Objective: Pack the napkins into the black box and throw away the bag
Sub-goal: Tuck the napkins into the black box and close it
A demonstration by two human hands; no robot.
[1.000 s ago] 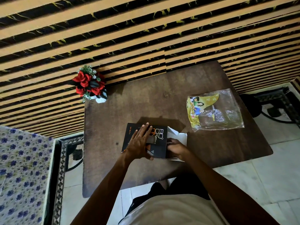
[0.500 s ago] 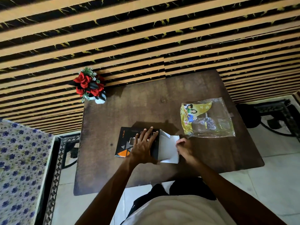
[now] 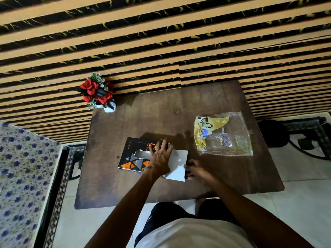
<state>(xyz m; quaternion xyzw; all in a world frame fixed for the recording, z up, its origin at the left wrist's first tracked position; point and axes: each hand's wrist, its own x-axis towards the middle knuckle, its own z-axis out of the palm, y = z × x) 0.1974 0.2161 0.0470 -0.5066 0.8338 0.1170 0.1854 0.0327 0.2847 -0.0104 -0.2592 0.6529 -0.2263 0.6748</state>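
Observation:
A flat black box (image 3: pixel 133 158) with orange and grey triangles lies on the brown table (image 3: pixel 143 122), its right end flap open. My left hand (image 3: pixel 161 156) lies flat on the box top, fingers spread, pressing it down. A white flap or napkin (image 3: pixel 178 163) sticks out at the box's right end. My right hand (image 3: pixel 196 171) grips the lower right edge of that white piece. The clear plastic bag (image 3: pixel 231 136) with a yellow printed label lies flat on the table to the right, apart from both hands.
A small white pot of red flowers (image 3: pixel 97 93) stands at the table's far left corner against the striped wall. A blue-flowered cloth surface (image 3: pixel 21 176) is at the left. A dark stool (image 3: pixel 272 133) stands right of the table.
The view has shifted. My left hand has slid to the box's right part, uncovering the orange triangles. More of the white piece shows at the right end, and my right hand has moved to its edge.

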